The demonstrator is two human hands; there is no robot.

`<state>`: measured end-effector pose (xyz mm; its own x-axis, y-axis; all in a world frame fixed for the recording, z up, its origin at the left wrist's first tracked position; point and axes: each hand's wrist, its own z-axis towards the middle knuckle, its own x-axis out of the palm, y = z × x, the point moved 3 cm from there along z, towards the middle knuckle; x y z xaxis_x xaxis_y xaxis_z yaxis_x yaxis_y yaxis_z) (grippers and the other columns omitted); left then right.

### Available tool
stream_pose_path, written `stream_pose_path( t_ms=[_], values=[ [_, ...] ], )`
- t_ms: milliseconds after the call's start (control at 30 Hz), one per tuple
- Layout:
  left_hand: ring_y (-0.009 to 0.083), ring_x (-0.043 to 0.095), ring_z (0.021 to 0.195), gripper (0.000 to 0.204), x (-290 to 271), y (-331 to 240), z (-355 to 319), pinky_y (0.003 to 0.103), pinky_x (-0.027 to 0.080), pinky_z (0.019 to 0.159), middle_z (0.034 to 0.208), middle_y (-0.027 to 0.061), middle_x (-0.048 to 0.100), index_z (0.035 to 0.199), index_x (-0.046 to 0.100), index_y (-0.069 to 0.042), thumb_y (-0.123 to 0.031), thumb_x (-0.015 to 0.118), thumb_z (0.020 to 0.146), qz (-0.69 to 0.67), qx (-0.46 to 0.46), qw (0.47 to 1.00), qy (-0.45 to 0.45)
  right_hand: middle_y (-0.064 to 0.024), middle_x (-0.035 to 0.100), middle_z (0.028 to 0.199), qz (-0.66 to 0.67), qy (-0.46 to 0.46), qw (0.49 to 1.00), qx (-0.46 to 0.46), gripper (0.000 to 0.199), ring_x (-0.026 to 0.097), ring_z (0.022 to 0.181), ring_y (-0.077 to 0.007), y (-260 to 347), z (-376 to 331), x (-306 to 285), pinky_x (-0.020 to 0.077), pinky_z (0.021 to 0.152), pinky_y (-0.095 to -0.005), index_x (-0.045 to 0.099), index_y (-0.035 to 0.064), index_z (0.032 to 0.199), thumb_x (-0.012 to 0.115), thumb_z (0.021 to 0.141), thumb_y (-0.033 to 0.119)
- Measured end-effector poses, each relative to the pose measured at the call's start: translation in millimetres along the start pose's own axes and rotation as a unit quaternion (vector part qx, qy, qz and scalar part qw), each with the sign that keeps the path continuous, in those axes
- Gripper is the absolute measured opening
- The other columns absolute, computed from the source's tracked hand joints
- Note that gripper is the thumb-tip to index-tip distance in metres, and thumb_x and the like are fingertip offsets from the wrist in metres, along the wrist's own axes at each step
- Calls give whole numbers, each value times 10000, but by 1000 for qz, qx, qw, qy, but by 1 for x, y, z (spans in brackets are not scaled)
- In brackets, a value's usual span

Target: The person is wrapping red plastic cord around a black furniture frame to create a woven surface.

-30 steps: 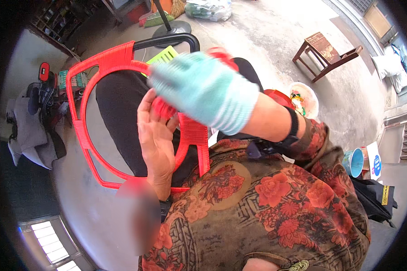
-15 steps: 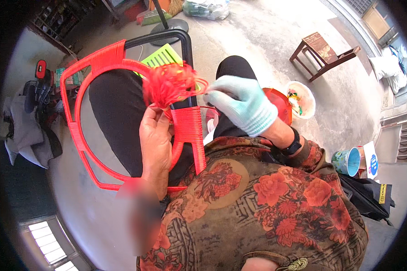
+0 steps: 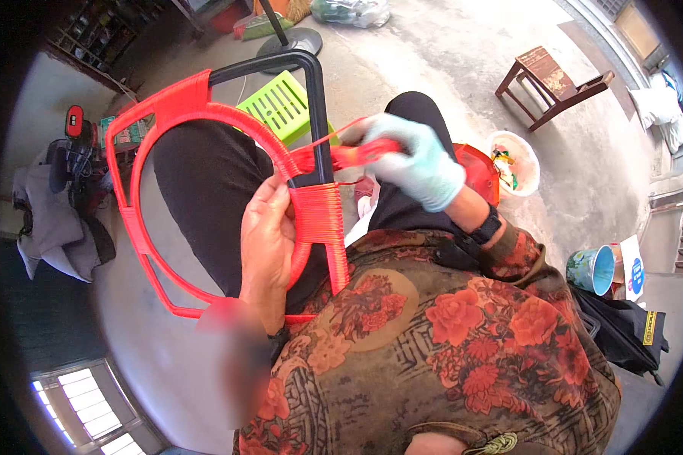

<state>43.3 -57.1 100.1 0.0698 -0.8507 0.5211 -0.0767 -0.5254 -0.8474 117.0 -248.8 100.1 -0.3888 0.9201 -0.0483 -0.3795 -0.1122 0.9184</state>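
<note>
A black frame, largely wrapped in red cord with a round red ring inside it, rests across my lap. My bare left hand pinches the ring where it meets the broad wrapped section. To its right my right hand, in a pale blue-white glove, is closed around a bundle of red cord. The bundle stretches across the bare black bar toward the ring, and a strand stands out above it. My right fingers are partly smeared by motion.
A green slatted plastic stool stands just beyond the frame. By my right knee are a red container and a white bin with scraps. A wooden stool is farther right; a blue bucket stands near a black bag.
The loose, bunched red cord above my left hand is now drawn out to the right in my gloved right hand. My left hand stays at the ring.
</note>
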Motion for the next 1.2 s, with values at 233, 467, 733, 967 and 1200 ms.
stream_pose_path(
  t_ms=[233,467,733,967,1200],
  values=[
    [170,605,965,251,9,-8,-4,335,499,881,1103,119,590,1165,474,18,-58,489,926,-49,30,998,-4,-75,565,980,609,-50,791,15,328,549,973,-233,5,-28,-70,414,926,-419,533,22,1032,580,838,283],
    [176,632,897,187,2,-5,-2,314,527,826,1012,115,628,1093,508,17,-36,519,914,-35,44,998,-3,10,466,796,599,-76,787,124,446,475,680,-103,-18,-45,-101,424,697,-277,471,-13,1136,560,908,359],
    [163,641,835,132,-2,-3,-3,294,547,760,969,110,636,1030,528,11,-26,537,903,-37,28,999,-18,-26,562,663,202,148,918,306,308,550,547,-110,7,-19,21,481,549,-256,559,-26,1032,564,885,245],
    [119,629,827,140,-3,-4,-4,241,520,758,932,93,646,1018,528,18,-11,566,886,32,38,999,-23,-22,580,621,37,146,954,260,218,539,567,-73,43,-16,15,459,533,-246,599,16,760,611,866,206],
    [118,629,816,148,-7,1,-2,244,521,754,927,89,645,1027,535,20,-45,566,898,48,22,999,7,-8,554,645,17,124,959,253,192,530,570,-78,46,-26,1,441,515,-244,604,27,874,617,817,210]
  ],
)
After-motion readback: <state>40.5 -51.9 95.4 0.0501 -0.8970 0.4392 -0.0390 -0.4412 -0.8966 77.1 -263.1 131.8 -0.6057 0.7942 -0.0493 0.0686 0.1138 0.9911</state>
